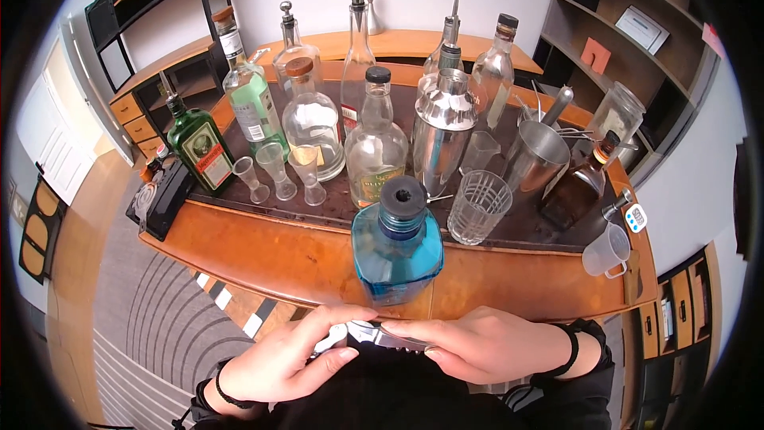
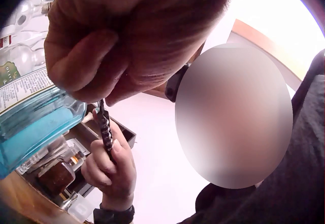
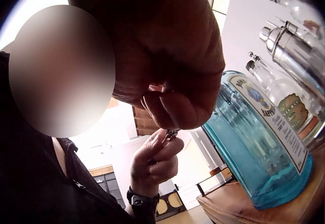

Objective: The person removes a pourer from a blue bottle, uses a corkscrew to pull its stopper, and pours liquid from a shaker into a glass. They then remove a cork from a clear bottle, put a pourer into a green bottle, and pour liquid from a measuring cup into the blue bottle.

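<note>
Both hands hold a silvery waiter's corkscrew (image 1: 368, 333) in front of the body, below the table's near edge. My left hand (image 1: 290, 354) pinches one end between thumb and fingers. On the other end, the right hand's (image 1: 487, 342) thumb and forefinger grip the handle. The dark spiral worm (image 2: 106, 128) shows along the tool in the left wrist view; in the right wrist view the fingers hide most of it. Just beyond the hands stands a square blue glass bottle (image 1: 396, 259), upright at the table edge, with a black stopper (image 1: 403, 197) in its neck.
Behind the blue bottle, a dark mat on the wooden table (image 1: 263, 251) carries several bottles, a steel shaker (image 1: 442, 131), a mixing tin (image 1: 535, 155) and a cut glass tumbler (image 1: 479, 211). Small glasses (image 1: 280, 171) stand left, a plastic measuring jug (image 1: 606, 251) right.
</note>
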Available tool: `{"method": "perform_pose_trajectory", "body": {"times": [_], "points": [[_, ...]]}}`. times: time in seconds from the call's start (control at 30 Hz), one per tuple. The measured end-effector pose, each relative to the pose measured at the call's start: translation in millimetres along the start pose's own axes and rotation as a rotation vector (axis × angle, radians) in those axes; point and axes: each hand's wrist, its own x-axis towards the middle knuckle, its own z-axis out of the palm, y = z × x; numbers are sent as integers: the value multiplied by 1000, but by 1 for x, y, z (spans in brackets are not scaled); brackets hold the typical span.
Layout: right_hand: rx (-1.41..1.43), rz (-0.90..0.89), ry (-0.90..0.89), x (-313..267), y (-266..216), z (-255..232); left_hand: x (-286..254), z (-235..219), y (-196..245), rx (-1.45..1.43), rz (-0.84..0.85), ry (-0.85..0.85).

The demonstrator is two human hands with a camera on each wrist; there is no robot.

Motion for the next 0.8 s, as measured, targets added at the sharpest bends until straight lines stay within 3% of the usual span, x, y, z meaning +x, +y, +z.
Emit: {"method": "perform_pose_trajectory", "body": {"times": [0.03, 0.1, 0.27, 0.4, 0.5, 0.67, 0.8], "points": [[2, 4, 0, 1, 0, 0, 2, 0, 0, 100, 75, 35], [-125, -89, 63, 2, -1, 0, 1, 0, 2, 64, 31, 24], [-206, -129, 105, 2, 2, 2, 2, 4, 2, 14, -47, 74], [-257, -154, 109, 2, 1, 0, 3, 3, 0, 74, 19, 73], [-239, -143, 84, 2, 1, -3, 3, 2, 1, 123, -43, 43], [-99, -126, 58, 3, 1, -4, 8, 6, -2, 179, 146, 148], [-17, -75, 62, 5, -2, 1, 13, 9, 3, 347, 130, 177]]}}
